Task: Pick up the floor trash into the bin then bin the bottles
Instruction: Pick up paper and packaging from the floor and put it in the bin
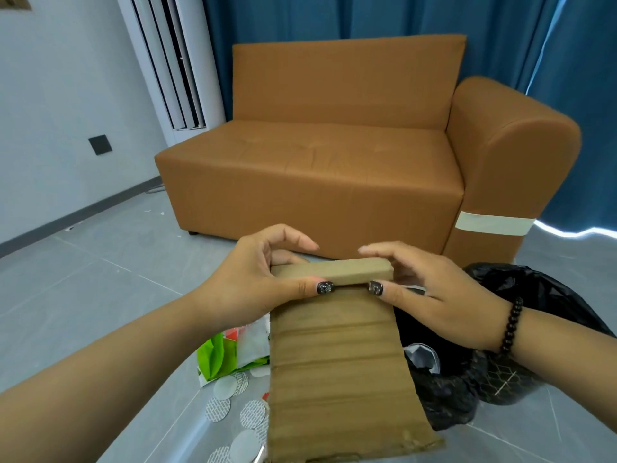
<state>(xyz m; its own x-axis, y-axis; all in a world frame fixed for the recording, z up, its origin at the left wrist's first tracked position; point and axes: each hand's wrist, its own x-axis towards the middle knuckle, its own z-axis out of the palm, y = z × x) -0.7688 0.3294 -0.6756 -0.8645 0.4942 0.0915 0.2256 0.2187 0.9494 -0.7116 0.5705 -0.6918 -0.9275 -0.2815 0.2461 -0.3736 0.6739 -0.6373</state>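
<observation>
A brown strip of cardboard (337,369) is held up in front of me, its far end folded over into a thick roll. My left hand (260,275) grips the left side of that fold, thumb on top. My right hand (424,292) pinches the right side, a black bead bracelet on its wrist. Below and to the right stands the bin (507,382) lined with a black plastic bag, partly hidden by the cardboard. On the floor to the left lie a green and white wrapper (223,355) and several round foil seals (233,402). No bottles are in view.
An orange-brown sofa (317,168) stands straight ahead on the grey tiled floor, blue curtains behind it. A white standing air conditioner (173,61) is at the back left by the wall. Small white scraps lie near the skirting at left.
</observation>
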